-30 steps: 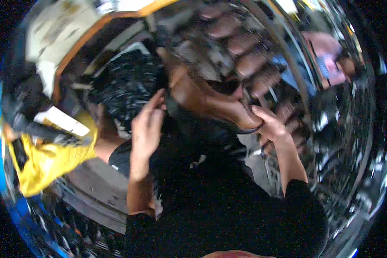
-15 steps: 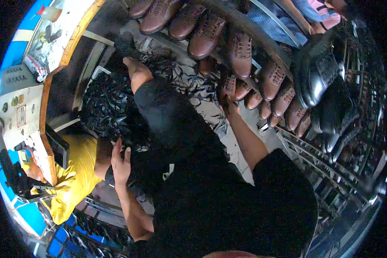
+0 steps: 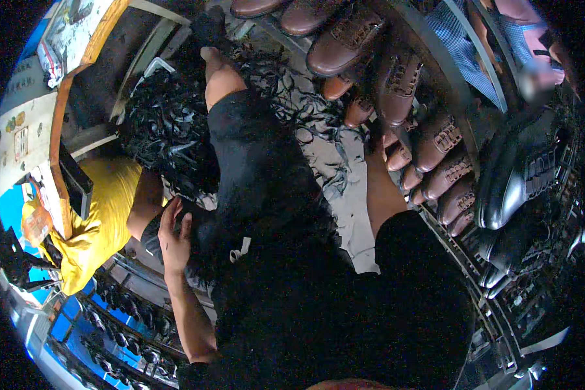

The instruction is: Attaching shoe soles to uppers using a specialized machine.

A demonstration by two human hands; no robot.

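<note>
My left hand (image 3: 175, 235) hangs open beside my left knee, its fingers loosely stretched and holding nothing. On the other side, my right hand (image 3: 375, 144) reaches in among brown lace-up shoes on a lower rack level. It is right beside a brown shoe (image 3: 389, 136). Its fingers are dim and mostly hidden, so I cannot make out whether they grip that shoe. Above it, a larger brown lace-up shoe (image 3: 398, 88) sits on the upper level. More brown shoes (image 3: 437, 143) line the rack to the right of the hand.
Black shoes (image 3: 520, 175) stand on the rack at right. Dark scraps fill a heap (image 3: 169, 130) and litter the floor (image 3: 312, 140). A yellow cloth (image 3: 104, 214) and a wood-edged workbench (image 3: 58, 130) are at left. Another person's pink clothing (image 3: 530, 39) shows beyond the rack.
My view has shifted, so the rack appears farther right and larger. My right hand, earlier at a brown shoe, now reaches deeper among the lower shoes. My left hand stays open.
</note>
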